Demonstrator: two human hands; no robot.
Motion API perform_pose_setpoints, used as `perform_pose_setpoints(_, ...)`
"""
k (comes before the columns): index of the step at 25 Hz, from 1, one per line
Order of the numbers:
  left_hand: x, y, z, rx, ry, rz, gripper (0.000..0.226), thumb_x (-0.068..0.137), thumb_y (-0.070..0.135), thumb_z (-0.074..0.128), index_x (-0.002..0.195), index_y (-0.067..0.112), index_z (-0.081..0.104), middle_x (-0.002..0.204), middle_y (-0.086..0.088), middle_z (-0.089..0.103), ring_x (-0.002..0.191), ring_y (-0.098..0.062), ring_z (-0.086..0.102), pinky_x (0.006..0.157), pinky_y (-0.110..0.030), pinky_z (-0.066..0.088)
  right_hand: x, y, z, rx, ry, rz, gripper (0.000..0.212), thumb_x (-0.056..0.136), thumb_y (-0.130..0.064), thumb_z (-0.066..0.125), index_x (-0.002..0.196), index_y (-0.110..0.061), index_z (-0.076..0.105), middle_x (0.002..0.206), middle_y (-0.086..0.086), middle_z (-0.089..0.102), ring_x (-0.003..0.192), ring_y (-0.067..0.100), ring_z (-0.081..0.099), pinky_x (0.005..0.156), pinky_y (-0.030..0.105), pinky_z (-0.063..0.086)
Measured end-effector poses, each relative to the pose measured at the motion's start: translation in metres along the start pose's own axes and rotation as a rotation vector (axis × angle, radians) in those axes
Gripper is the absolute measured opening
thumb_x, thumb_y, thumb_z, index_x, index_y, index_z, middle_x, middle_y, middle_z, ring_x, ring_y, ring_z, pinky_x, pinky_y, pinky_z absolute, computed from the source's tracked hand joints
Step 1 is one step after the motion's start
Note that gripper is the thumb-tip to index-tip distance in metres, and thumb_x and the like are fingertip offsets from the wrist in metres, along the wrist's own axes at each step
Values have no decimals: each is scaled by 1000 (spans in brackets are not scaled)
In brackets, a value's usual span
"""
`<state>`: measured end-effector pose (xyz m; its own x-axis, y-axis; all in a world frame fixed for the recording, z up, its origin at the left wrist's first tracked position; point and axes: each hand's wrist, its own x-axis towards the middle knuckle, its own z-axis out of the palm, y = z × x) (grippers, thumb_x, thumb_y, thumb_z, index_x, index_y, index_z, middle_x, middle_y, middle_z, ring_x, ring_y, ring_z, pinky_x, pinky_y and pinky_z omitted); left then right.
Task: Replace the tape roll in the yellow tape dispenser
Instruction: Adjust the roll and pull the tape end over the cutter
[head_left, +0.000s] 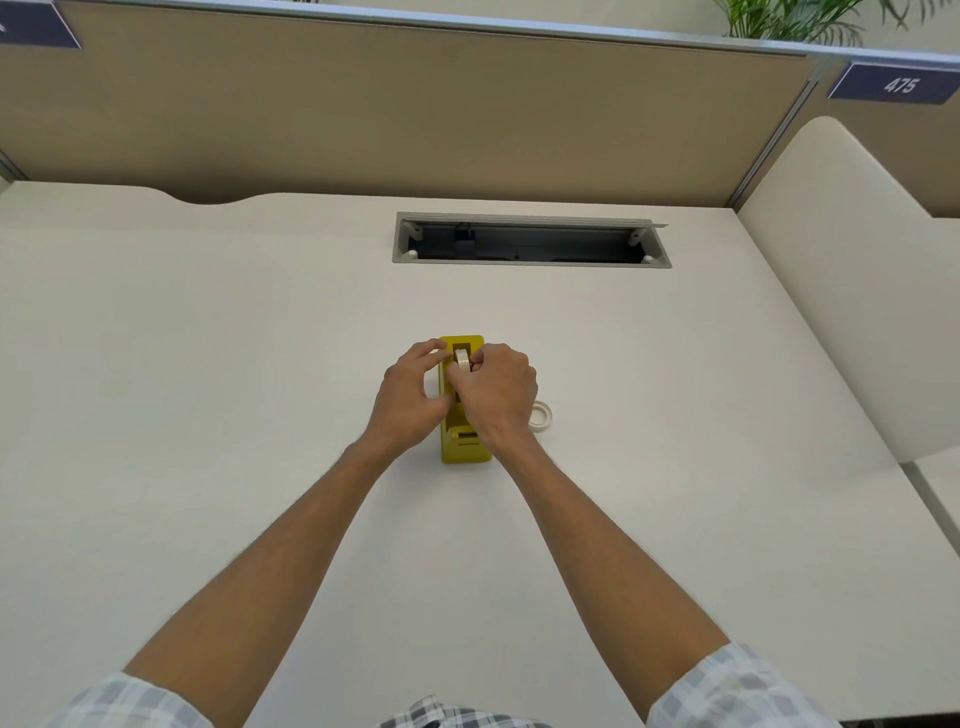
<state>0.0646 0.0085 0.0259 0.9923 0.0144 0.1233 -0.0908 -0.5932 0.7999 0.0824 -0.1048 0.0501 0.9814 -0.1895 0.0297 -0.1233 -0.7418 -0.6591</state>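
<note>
The yellow tape dispenser (464, 449) stands on the white desk (208, 364), its long side running away from me. A whitish tape roll (462, 359) sits upright over the dispenser's open well. My left hand (413, 397) pinches the roll from the left, thumb low against the dispenser's side. My right hand (496, 397) grips the roll from the right and covers the dispenser's middle. A second, flat tape roll (541, 417) lies on the desk just right of my right hand, partly hidden by it.
An open cable tray (530, 241) is recessed in the desk behind the dispenser. A tan partition wall (415, 104) closes the back, and a cream side panel (841, 270) stands at the right. The desk's right edge runs near there.
</note>
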Motion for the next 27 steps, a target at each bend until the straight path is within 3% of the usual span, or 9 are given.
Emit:
perform_pose_setpoints(8, 1, -2, 1, 11, -8, -18, 48, 78, 10, 67, 126, 14, 61, 141, 4, 51, 128, -14, 49, 102, -28, 41, 0, 2, -3, -79, -9, -39, 23, 75, -35, 64, 71, -13, 65, 62, -1, 57, 59, 24, 55, 54, 27, 39)
perform_pose_setpoints(12, 0, -2, 1, 25, -16, -18, 49, 79, 10, 66, 127, 13, 60, 142, 4, 50, 131, -16, 46, 106, -34, 41, -2, 8, -6, -98, -39, -43, 19, 71, -34, 67, 75, -16, 65, 66, -3, 59, 65, 24, 63, 54, 26, 38)
perform_pose_setpoints(16, 0, -1, 0, 29, -17, -15, 49, 78, 9, 65, 127, 13, 60, 142, 2, 49, 131, -17, 46, 106, -36, 42, -1, 11, -11, -99, -26, -147, 39, 75, -42, 66, 108, -21, 64, 97, -2, 64, 81, 21, 63, 64, 29, 42)
perform_pose_setpoints(18, 1, 0, 0, 33, -23, -5, 50, 79, 12, 64, 129, 14, 58, 142, 2, 48, 131, -17, 44, 106, -40, 42, -1, 14, -13, -90, -55, -223, 39, 81, -41, 62, 116, -24, 63, 103, -3, 62, 84, 21, 63, 65, 29, 41)
perform_pose_setpoints(22, 3, 0, 1, 69, -67, 32, 49, 84, 18, 63, 132, 18, 56, 145, 0, 44, 140, -18, 30, 110, -48, 35, 2, 22, -15, -97, -132, -304, 31, 88, -35, 55, 115, -25, 68, 105, -4, 62, 90, 18, 62, 70, 30, 46)
perform_pose_setpoints(27, 8, 0, -2, 187, -117, 51, 44, 91, 22, 60, 134, 20, 54, 153, 0, 34, 147, -18, 14, 114, -52, 25, 4, 27, -20, -91, -161, -396, 36, 87, -35, 57, 122, -26, 64, 111, -5, 62, 96, 16, 62, 76, 34, 52)
